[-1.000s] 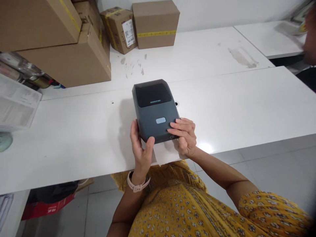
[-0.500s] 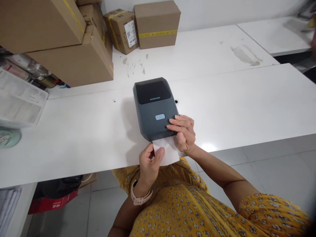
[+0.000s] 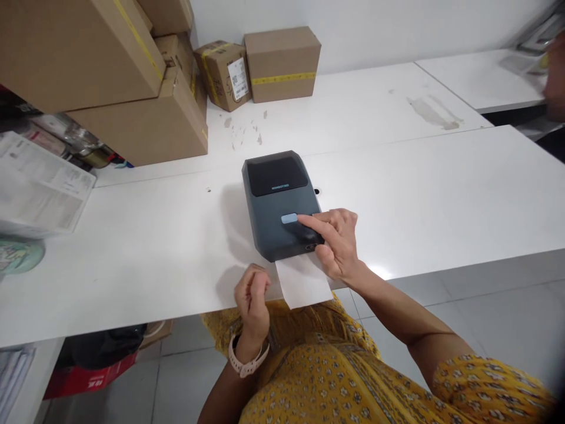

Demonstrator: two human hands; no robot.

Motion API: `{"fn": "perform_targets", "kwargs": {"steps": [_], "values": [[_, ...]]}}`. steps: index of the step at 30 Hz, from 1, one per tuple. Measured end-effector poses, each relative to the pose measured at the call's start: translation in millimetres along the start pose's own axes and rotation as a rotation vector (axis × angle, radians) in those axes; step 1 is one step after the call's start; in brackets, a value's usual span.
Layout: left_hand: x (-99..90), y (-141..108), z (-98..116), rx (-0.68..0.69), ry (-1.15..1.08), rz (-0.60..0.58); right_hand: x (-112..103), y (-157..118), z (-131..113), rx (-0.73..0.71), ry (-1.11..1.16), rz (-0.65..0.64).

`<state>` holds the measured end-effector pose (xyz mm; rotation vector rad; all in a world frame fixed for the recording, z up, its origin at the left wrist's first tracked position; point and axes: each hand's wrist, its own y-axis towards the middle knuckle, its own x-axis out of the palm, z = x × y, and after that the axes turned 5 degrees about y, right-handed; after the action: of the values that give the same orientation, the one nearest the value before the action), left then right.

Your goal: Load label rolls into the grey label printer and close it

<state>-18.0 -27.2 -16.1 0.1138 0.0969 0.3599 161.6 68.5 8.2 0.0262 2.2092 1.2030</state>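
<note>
A dark grey label printer (image 3: 278, 203) sits on the white table close to its front edge. It has a glossy black window on top and a light blue button (image 3: 289, 218). Blank white paper (image 3: 304, 282) comes out of the printer's front and hangs past the table edge. My right hand (image 3: 338, 241) holds nothing: its index finger reaches out to the right end of the button, and the other fingers are bent beside the printer's front corner. Left of the paper and apart from it, my left hand (image 3: 253, 294) is closed with nothing visible in it.
Cardboard boxes (image 3: 136, 129) are stacked at the back left, with two smaller taped boxes (image 3: 282, 62) beside them. A wrapped white package (image 3: 42, 182) and a green container (image 3: 22, 254) stand at the left edge. Part of another person (image 3: 555, 82) shows at far right.
My left hand has let go of the paper and moved left. My right index finger has moved to the button. More of the paper shows below the printer.
</note>
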Motion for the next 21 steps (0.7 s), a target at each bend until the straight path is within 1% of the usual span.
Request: {"fn": "perform_targets", "kwargs": {"steps": [2,3,5,8,11,14,17,19,21], "values": [[-3.6,10,1,0.094,-0.006,0.151,-8,11,-3,0.013,-0.095,-0.107],[-4.7,15,2,0.114,-0.007,0.200,-11,16,-4,0.004,-0.140,-0.153],[-5.8,24,2,0.125,-0.001,0.243,-13,25,-5,-0.036,-0.220,-0.220],[-4.8,32,4,0.144,0.029,0.258,-12,37,-3,-0.123,-0.279,-0.289],[-0.5,35,4,0.174,0.056,0.210,-8,41,1,-0.168,-0.266,-0.358],[7.0,34,1,0.109,0.041,0.070,-8,34,6,-0.125,-0.188,-0.377],[13.7,31,-5,0.006,0.001,-0.052,-12,18,13,0.015,-0.041,-0.392],[15.4,29,-7,-0.007,-0.006,-0.074,-16,6,17,0.139,0.069,-0.377],[14.4,29,-7,0.008,0.001,-0.073,-18,-4,19,0.248,0.174,-0.330]]}}
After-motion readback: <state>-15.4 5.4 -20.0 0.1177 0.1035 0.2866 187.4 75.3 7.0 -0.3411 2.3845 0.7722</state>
